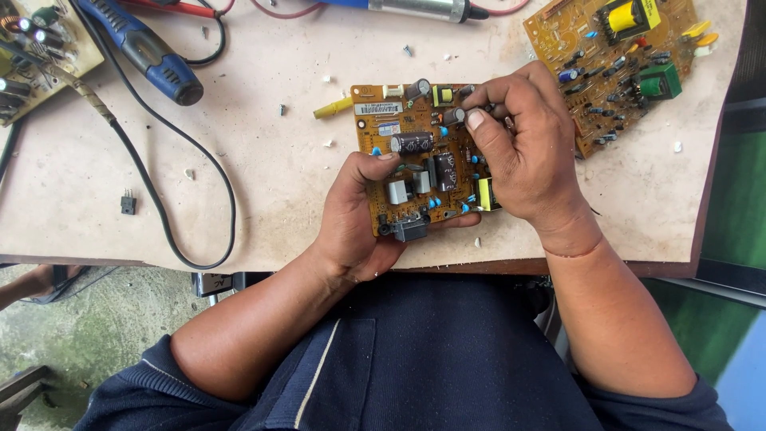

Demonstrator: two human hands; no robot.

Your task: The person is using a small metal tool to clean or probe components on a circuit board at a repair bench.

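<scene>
My right hand (523, 160) hides the brown circuit board (415, 160)'s far edge, fingertips pinching something small, perhaps a capacitor; left hand (359, 215) clasps the board underneath.

White rectangular label (377, 108) on circuit board (415, 160)

Light: soft, even daylight | Shadows: faint, beneath the left hand (351, 219) | Focus: sharp | Glare: none | Edges: slightly bowed

Matt brown circuit board (415, 160), scuffed tabletop (263, 183)
</scene>
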